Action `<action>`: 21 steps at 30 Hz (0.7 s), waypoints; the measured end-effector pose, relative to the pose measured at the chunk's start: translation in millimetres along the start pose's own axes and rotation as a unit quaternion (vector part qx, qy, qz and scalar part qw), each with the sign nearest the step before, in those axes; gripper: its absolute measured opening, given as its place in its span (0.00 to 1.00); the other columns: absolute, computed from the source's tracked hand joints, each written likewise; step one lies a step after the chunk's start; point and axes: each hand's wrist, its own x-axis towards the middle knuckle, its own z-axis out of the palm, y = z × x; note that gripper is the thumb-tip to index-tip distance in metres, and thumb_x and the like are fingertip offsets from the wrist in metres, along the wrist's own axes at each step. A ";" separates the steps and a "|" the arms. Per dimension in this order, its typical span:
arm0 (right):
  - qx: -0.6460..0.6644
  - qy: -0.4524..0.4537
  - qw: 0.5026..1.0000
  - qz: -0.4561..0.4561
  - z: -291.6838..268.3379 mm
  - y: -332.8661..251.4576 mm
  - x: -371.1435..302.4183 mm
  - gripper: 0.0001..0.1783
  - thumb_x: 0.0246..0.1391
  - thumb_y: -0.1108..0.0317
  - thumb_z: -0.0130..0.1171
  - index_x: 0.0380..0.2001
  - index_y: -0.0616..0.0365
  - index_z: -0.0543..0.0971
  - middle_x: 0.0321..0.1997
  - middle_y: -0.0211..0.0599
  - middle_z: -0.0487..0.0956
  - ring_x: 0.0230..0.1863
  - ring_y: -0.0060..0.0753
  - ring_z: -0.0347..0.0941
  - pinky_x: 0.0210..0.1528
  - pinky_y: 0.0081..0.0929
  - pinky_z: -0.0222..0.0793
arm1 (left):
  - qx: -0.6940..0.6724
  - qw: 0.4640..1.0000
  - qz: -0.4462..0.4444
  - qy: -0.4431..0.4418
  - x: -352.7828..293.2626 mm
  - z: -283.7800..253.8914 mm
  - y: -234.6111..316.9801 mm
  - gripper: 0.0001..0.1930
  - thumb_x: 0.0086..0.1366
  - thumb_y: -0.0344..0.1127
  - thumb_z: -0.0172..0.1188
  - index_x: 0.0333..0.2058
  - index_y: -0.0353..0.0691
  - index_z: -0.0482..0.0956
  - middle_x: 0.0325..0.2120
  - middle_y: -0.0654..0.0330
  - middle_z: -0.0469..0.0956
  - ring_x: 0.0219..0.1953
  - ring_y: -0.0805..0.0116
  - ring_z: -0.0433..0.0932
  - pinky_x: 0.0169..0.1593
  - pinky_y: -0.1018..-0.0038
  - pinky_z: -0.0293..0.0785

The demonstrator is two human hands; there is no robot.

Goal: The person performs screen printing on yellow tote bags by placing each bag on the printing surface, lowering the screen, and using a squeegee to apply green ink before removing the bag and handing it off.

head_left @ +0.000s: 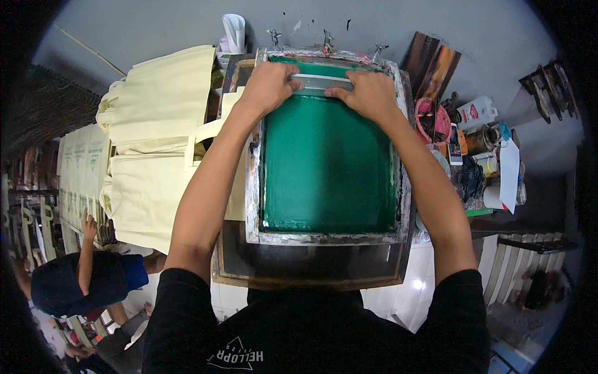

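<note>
A screen-printing frame with a whitish, stained rim lies in front of me, its mesh covered in green. Across the far end of the mesh rests a pale grey squeegee. My left hand is closed round its left end, and my right hand grips the right end, thumb on the near side. From under the frame's left side sticks out a cream cloth bag; the rest of it is hidden. Metal clamps stand along the far edge of the frame.
Stacks of cream bags lie at the left. At the right are a pink basket, a phone, a white jug and other clutter. A dark board lies beneath the frame. Another person is at the lower left.
</note>
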 end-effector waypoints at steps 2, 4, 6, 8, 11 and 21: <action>0.005 0.004 1.000 -0.008 -0.8 -3.1 -12.0 0.42 0.47 0.23 0.57 0.29 0.57 0.85 0.26 0.46 0.83 0.31 0.55 0.82 0.34 0.49 0.75 | -0.011 1.000 0.005 0.011 -12.3 4.2 3.3 0.15 0.61 0.41 0.67 0.42 0.39 0.85 0.27 0.44 0.82 0.33 0.44 0.82 0.40 0.56 0.75; 0.011 0.007 1.000 -0.010 -2.5 -7.1 -25.2 0.41 0.47 0.23 0.58 0.27 0.57 0.84 0.26 0.46 0.83 0.30 0.54 0.81 0.33 0.49 0.74 | -0.016 1.000 0.007 0.015 -25.1 5.6 9.3 0.14 0.61 0.41 0.68 0.41 0.39 0.85 0.27 0.44 0.82 0.32 0.44 0.82 0.39 0.56 0.75; 0.021 -0.004 1.000 -0.013 -5.8 -11.8 -39.8 0.40 0.47 0.24 0.58 0.26 0.57 0.83 0.26 0.45 0.83 0.29 0.54 0.81 0.32 0.49 0.74 | -0.016 1.000 0.000 0.000 -40.4 6.0 16.5 0.14 0.61 0.40 0.68 0.41 0.39 0.85 0.27 0.43 0.81 0.32 0.44 0.82 0.39 0.56 0.75; 0.028 -0.006 0.999 -0.018 -10.3 -18.1 -54.7 0.40 0.47 0.25 0.59 0.25 0.58 0.82 0.25 0.44 0.82 0.28 0.54 0.80 0.31 0.49 0.73 | -0.031 0.999 -0.004 -0.007 -58.9 5.6 23.9 0.14 0.61 0.39 0.68 0.41 0.38 0.85 0.28 0.42 0.81 0.32 0.43 0.81 0.38 0.56 0.75; 0.033 -0.023 0.999 -0.022 -18.3 -29.4 -79.7 0.39 0.48 0.26 0.59 0.26 0.58 0.82 0.26 0.44 0.82 0.29 0.53 0.81 0.31 0.48 0.74 | -0.041 0.999 -0.005 -0.012 -85.0 4.2 34.8 0.13 0.61 0.38 0.67 0.40 0.38 0.85 0.28 0.42 0.81 0.32 0.43 0.81 0.38 0.56 0.75; 0.073 0.014 0.997 -0.030 -31.9 -77.4 -205.2 0.30 0.46 0.36 0.68 0.23 0.55 0.77 0.24 0.37 0.76 0.25 0.48 0.77 0.25 0.45 0.69 | -0.059 0.997 0.023 -0.037 -207.3 -0.4 88.4 0.07 0.59 0.32 0.68 0.34 0.37 0.84 0.29 0.48 0.81 0.33 0.46 0.79 0.40 0.56 0.75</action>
